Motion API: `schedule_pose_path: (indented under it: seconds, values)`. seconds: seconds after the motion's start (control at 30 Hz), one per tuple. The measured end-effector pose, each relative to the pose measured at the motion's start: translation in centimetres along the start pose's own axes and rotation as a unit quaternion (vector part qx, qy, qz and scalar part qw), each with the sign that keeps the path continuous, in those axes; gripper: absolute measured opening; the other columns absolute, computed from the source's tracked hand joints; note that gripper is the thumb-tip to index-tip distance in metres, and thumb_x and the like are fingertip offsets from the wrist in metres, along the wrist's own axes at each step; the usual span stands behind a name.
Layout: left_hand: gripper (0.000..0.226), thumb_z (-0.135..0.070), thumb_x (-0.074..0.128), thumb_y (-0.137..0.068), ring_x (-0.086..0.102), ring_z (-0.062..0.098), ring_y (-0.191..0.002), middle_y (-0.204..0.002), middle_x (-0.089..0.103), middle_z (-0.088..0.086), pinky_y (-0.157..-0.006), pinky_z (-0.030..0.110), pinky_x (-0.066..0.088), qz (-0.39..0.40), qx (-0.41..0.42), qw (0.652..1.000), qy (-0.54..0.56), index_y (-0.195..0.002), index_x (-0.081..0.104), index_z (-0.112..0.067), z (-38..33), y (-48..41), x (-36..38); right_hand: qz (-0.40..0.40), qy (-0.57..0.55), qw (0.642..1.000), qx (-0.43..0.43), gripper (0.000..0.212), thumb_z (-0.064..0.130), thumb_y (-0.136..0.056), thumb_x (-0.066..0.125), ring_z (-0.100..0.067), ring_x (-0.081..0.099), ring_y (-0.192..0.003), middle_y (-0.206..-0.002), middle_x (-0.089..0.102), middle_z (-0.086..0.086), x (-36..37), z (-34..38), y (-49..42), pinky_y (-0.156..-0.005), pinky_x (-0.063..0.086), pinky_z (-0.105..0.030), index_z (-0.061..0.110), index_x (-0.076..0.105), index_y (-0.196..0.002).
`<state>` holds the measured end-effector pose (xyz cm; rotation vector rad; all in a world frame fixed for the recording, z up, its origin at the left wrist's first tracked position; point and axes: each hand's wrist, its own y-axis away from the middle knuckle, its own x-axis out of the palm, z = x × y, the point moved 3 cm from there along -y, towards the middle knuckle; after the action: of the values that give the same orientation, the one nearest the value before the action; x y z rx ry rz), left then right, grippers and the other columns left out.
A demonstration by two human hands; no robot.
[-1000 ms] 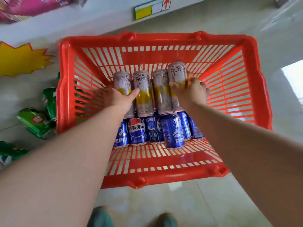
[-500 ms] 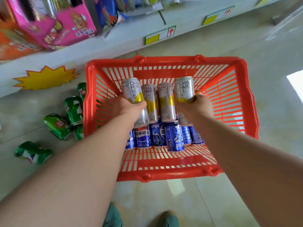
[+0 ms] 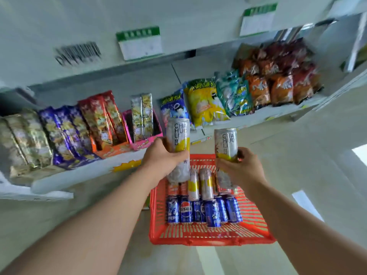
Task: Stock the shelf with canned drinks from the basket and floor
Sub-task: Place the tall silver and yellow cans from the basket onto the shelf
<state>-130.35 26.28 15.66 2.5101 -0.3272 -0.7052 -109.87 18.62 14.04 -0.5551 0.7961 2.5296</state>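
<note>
We see a shelf (image 3: pixel 139 159) of snack bags (image 3: pixel 206 104) on the far side, its green-topped price tags (image 3: pixel 140 43) too blurred to read. Near us, a red basket (image 3: pixel 158 225) on the floor holds blue cans (image 3: pixel 186 209) marked PEPSI and two tall silver cans (image 3: pixel 205 184). Our left hand (image 3: pixel 160 157) grips a silver can (image 3: pixel 177 135) reading CHA HUO LI; our right hand (image 3: pixel 242 169) grips a matching can (image 3: pixel 225 143).

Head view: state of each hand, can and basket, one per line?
Left hand: gripping a tall can, upright, lifted.
Right hand: gripping a second tall can, upright, lifted.
Basket: on floor, part full.
Blue cans: lying in basket.
</note>
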Motion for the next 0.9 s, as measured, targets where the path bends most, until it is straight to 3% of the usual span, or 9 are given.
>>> schedule_pose_path:
  seconds: [0.07,0.17,0.23,0.3,0.43,0.53,0.63,0.8,0.9]
  values:
    - [0.037,-0.036,0.078,-0.071,0.062,0.015,-0.089,-0.097,0.064,-0.004,-0.08,0.034,0.053,0.0,0.034,0.999,0.005,-0.097,0.055,-0.024,-3.1,2.3,-2.9,0.018,-0.01,1.0,-0.02,0.028,0.028,-0.074,0.081,-0.009,0.059,-0.056,-0.074,0.066,0.005,-1.6,3.7,2.0,-0.045,0.049,-0.02,0.022,0.062,-0.095]
    - [0.034,-0.039,0.077,-0.066,0.063,0.014,-0.083,-0.09,0.066,-0.002,-0.076,0.035,0.055,-0.023,0.062,0.998,0.003,-0.09,0.058,-0.025,-7.2,6.2,-7.0,0.035,-0.023,0.998,-0.051,0.033,0.025,-0.074,0.081,-0.013,0.066,-0.068,-0.084,0.07,0.002,-4.1,9.4,5.0,-0.054,0.055,-0.023,0.023,0.061,-0.101]
    - [0.04,-0.044,0.076,-0.058,0.066,0.015,-0.079,-0.086,0.068,0.0,-0.072,0.036,0.057,-0.029,0.072,0.997,0.02,-0.09,0.062,-0.024,-9.8,8.8,-9.4,0.045,-0.03,0.996,-0.068,0.032,0.022,-0.074,0.081,-0.017,0.065,-0.065,-0.084,0.071,-0.003,-5.8,13.2,7.0,-0.052,0.053,-0.025,0.018,0.062,-0.099]
    - [0.027,-0.037,0.077,-0.065,0.065,0.013,-0.071,-0.079,0.069,0.001,-0.063,0.029,0.054,-0.023,0.09,0.995,0.036,-0.085,0.064,-0.023,-12.4,11.4,-11.7,0.064,-0.035,0.993,-0.09,0.03,0.019,-0.075,0.081,-0.018,0.062,-0.064,-0.08,0.07,-0.006,-7.3,16.9,9.1,-0.051,0.053,-0.027,0.015,0.063,-0.098]
    - [0.02,-0.029,0.075,-0.072,0.065,0.016,-0.077,-0.083,0.069,0.002,-0.069,0.03,0.052,-0.031,0.148,0.987,0.049,-0.085,0.063,-0.022,-17.3,15.1,-17.0,0.084,-0.04,0.984,-0.151,0.028,0.012,-0.074,0.079,-0.022,0.068,-0.071,-0.084,0.073,-0.008,-9.1,23.6,12.2,-0.064,0.059,-0.04,0.015,0.066,-0.099]
    - [0.028,-0.034,0.076,-0.065,0.064,0.018,-0.074,-0.081,0.067,0.003,-0.07,0.033,0.052,-0.074,0.176,0.979,0.077,-0.084,0.062,-0.02,-19.8,16.5,-21.6,0.092,-0.056,0.976,-0.19,0.028,0.012,-0.074,0.079,-0.019,0.067,-0.068,-0.085,0.071,-0.01,-8.6,28.2,13.6,-0.055,0.053,-0.03,0.015,0.066,-0.099]
    - [0.024,-0.03,0.073,-0.072,0.062,0.016,-0.072,-0.081,0.065,0.001,-0.062,0.029,0.05,-0.121,0.185,0.968,0.118,-0.088,0.058,-0.019,-20.8,16.9,-25.7,0.097,-0.098,0.967,-0.215,0.026,0.012,-0.076,0.078,-0.019,0.07,-0.07,-0.089,0.07,-0.009,-6.3,32.0,14.6,-0.055,0.054,-0.027,0.015,0.066,-0.099]
    - [0.024,-0.027,0.071,-0.073,0.061,0.014,-0.064,-0.078,0.065,0.003,-0.056,0.025,0.046,-0.178,0.188,0.957,0.134,-0.091,0.058,-0.017,-19.6,16.5,-30.7,0.127,-0.142,0.951,-0.243,0.033,0.012,-0.079,0.076,-0.003,0.068,-0.059,-0.089,0.069,-0.004,-0.6,36.9,16.0,-0.048,0.051,-0.016,0.011,0.064,-0.109]
    - [0.027,-0.027,0.073,-0.073,0.062,0.013,-0.072,-0.085,0.065,0.0,-0.059,0.026,0.047,-0.192,0.176,0.959,0.116,-0.093,0.056,-0.021,-17.6,16.3,-32.6,0.135,-0.151,0.946,-0.254,0.038,0.012,-0.078,0.077,-0.003,0.068,-0.06,-0.089,0.067,-0.003,2.2,38.6,16.6,-0.048,0.05,-0.014,0.009,0.062,-0.113]
